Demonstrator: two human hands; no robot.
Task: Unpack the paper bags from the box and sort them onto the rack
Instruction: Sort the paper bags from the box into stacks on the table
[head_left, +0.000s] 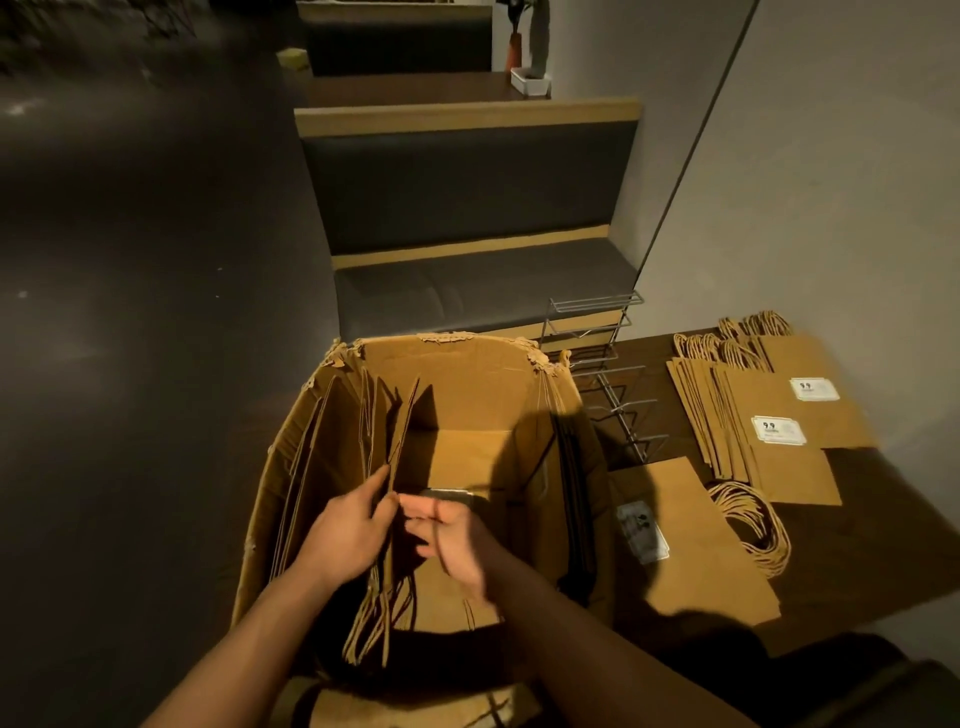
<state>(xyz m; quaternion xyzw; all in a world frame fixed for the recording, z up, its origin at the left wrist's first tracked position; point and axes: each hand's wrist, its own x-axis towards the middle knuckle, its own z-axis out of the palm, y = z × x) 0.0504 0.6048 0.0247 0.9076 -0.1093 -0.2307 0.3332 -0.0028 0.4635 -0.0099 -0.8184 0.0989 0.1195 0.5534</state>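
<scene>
A large open cardboard box (467, 374) stands on the floor below me. Flat brown paper bags (384, 431) stand on edge along its left inner wall, their twisted handles hanging toward me. My left hand (345, 530) reaches into the box and grips the edge of those bags between fingers and thumb. My right hand (449, 535) is just beside it, fingers curled toward the same bag edges; whether it pinches one is unclear. A wire rack (605, 374) stands on the dark table to the right of the box.
On the table (883, 545) lie stacks of flat paper bags with white labels (779, 415), and one bag (696, 535) close to the box. A padded booth bench (483, 286) stands behind the box. Dark floor stretches to the left.
</scene>
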